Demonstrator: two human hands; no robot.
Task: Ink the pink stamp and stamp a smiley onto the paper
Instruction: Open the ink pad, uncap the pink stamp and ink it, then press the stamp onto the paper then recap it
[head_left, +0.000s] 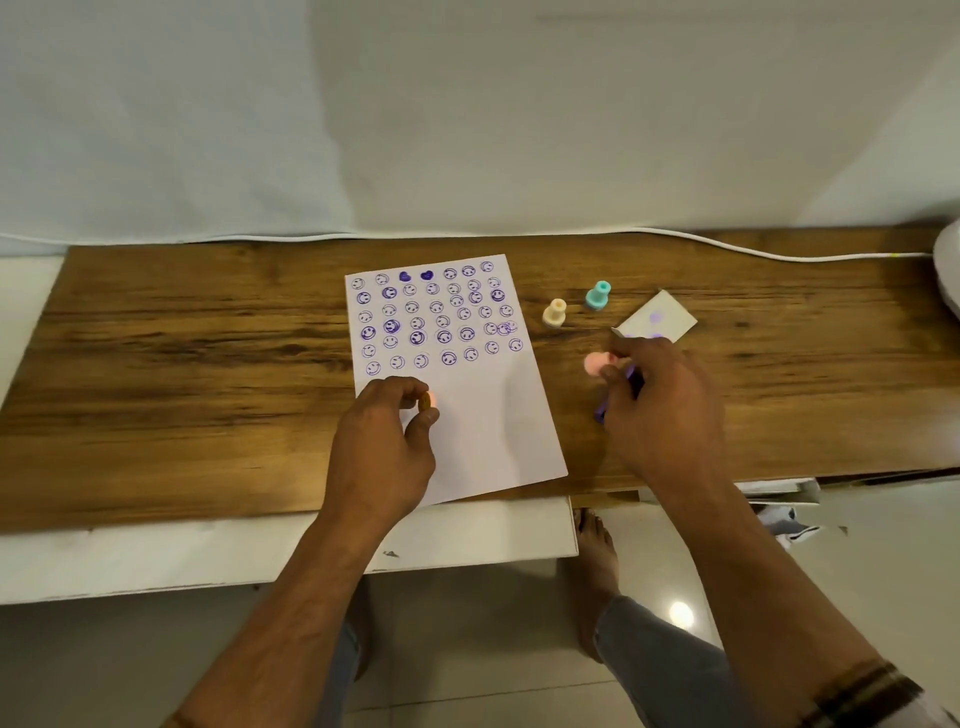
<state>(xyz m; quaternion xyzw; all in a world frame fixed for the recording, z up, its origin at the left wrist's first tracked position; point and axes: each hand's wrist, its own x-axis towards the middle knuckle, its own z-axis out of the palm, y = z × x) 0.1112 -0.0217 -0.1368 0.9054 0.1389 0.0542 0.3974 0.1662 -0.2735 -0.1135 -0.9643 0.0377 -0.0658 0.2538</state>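
Observation:
The white paper (483, 415) lies on the wooden tabletop, its upper half filled with several rows of purple smileys and two hearts. My right hand (662, 400) is to the right of the sheet, its fingers closed on the pink stamp (595, 364), which points left. A purple edge (601, 413), probably the ink pad, shows under that hand, and a white lid (657, 318) with purple spots stands tilted just behind it. My left hand (384, 436) rests on the paper's blank lower left part and pinches a small orange-pink round piece (427, 400).
A cream stamp (555, 313) and a teal stamp (597, 296) stand upright between the paper and the lid. A white cable (727, 247) runs along the back edge of the table (182, 364). A white rounded object (948, 270) sits at the far right.

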